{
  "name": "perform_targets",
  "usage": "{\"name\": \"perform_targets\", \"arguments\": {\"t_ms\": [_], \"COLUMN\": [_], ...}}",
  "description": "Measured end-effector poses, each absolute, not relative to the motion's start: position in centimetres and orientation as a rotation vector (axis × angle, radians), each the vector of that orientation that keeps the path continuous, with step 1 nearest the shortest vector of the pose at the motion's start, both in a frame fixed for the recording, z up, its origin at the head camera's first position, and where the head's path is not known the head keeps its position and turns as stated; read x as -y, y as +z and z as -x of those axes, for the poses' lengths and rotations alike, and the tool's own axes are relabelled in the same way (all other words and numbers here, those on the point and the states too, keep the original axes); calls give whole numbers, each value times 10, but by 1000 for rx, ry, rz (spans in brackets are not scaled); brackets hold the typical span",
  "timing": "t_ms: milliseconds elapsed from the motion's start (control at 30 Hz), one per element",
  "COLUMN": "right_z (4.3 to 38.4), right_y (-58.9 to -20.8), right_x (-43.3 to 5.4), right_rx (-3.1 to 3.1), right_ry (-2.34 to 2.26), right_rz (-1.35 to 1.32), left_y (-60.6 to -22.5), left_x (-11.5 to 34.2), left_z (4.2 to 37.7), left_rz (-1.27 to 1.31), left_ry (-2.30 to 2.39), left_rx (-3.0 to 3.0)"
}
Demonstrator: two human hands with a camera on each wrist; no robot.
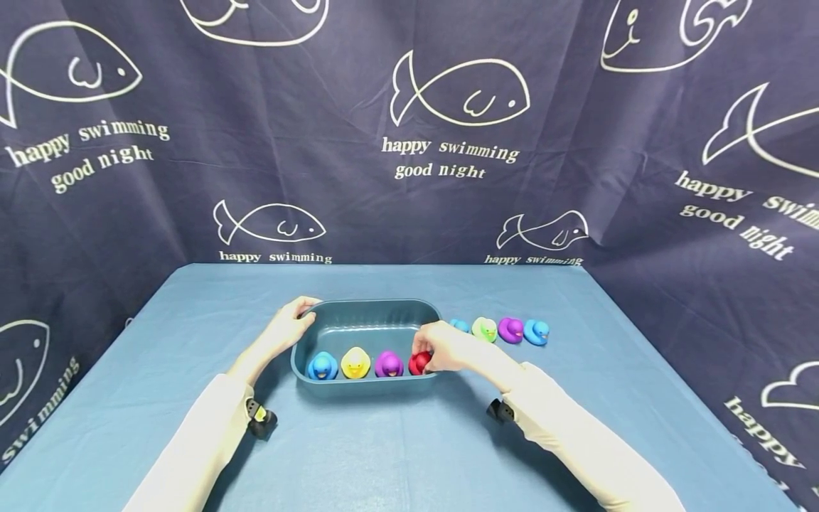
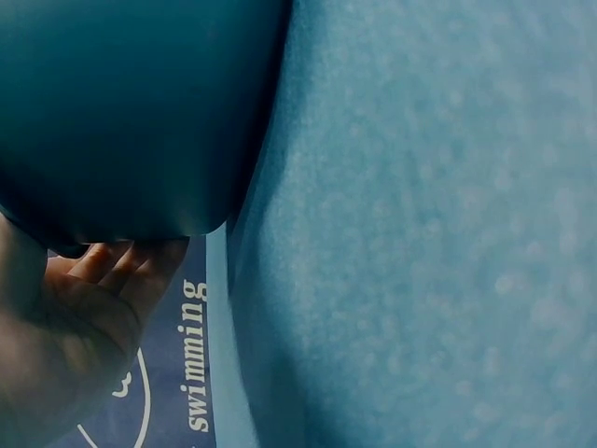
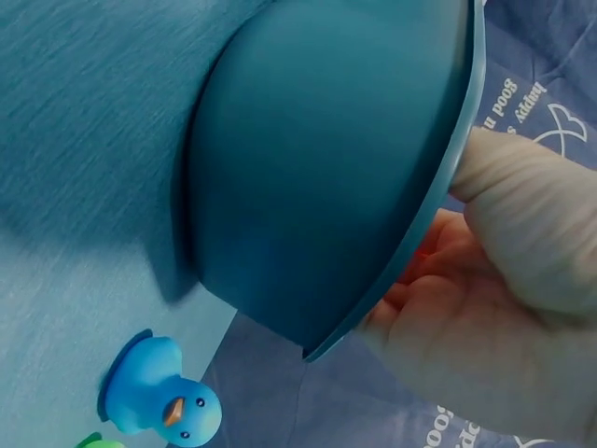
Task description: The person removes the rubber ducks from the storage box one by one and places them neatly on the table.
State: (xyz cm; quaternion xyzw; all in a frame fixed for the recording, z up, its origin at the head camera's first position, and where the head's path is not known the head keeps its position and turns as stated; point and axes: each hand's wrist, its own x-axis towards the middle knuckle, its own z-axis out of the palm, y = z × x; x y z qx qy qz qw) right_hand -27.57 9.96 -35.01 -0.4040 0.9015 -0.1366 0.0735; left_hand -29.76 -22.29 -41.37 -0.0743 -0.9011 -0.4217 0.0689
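Observation:
A dark teal oblong bin (image 1: 371, 388) stands on the cloth-covered table. My left hand (image 1: 289, 329) grips its left end, with the thumb over the rim; in the left wrist view the left hand's fingers (image 2: 140, 271) reach behind the bin's wall. Over the right end of the rim comes my right hand (image 1: 449, 347), holding a red rubber duck (image 1: 419, 363) at the bin's front right corner. In the right wrist view the bin's wall hides the fingertips and the duck. Left of the red duck, a blue duck (image 1: 323, 366), a yellow duck (image 1: 355, 363) and a purple duck (image 1: 389, 365) line the front inside wall.
Right of the bin, a row of ducks sits on the table: a blue duck (image 3: 160, 387) partly behind my right hand, a light green duck (image 1: 485, 329), a purple duck (image 1: 511, 331) and another blue duck (image 1: 536, 332). A dark printed curtain (image 1: 409, 213) hangs behind the table.

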Motion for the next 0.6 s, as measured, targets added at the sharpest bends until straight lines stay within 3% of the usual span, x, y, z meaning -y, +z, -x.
{"name": "perform_targets", "arguments": {"t_ms": [200, 600], "right_z": [275, 277], "right_y": [-351, -360], "right_x": [-99, -107], "right_rx": [-2715, -2727], "right_ry": [-425, -627], "right_rz": [1187, 1379], "left_y": [-412, -415], "left_x": [223, 224], "left_z": [298, 299], "left_rz": [222, 243], "left_ry": [-1270, -1272], "left_rx": [2722, 2704]}}
